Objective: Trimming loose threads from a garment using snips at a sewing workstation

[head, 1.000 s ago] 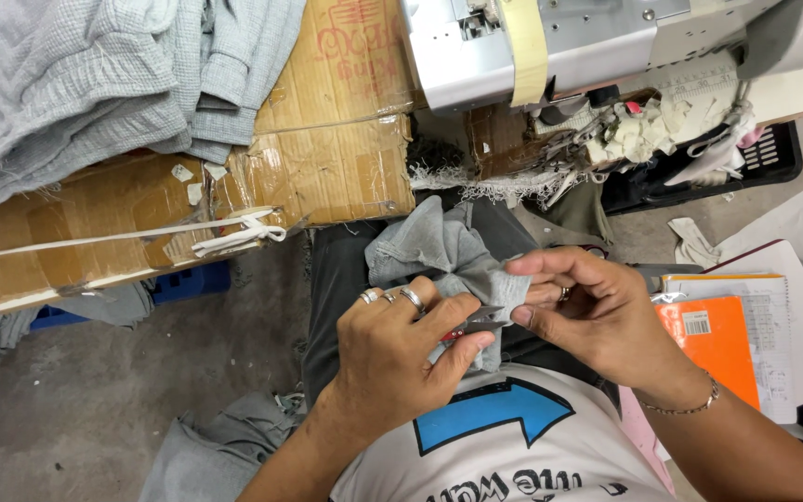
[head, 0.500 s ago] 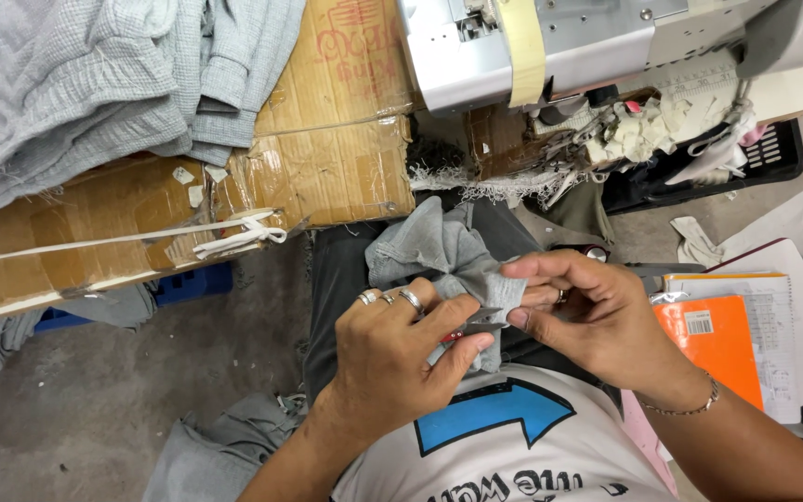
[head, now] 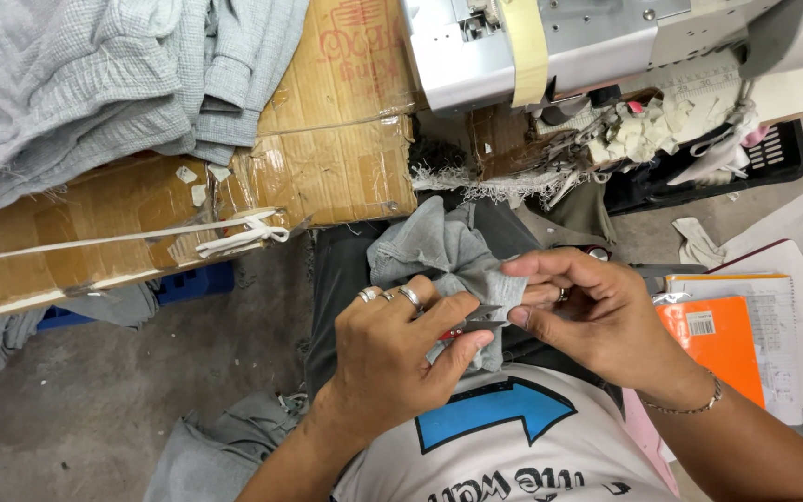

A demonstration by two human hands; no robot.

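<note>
My left hand point(head: 401, 358) grips small thread snips point(head: 472, 324), blades at the grey fabric piece point(head: 448, 256) bunched over my lap. My right hand point(head: 597, 316) pinches its edge; I'd keep it taut and snip close.

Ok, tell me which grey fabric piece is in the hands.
The small bunched grey piece over the lap, pinched between both hands; the other grey fabrics lie piled on the cardboard box or on the floor.

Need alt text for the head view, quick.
Over the person's lap, the left hand holds small metal snips against a grey fabric piece pinched by the right hand. Behind: sewing machine, taped cardboard box, stacked grey fabric.
</note>
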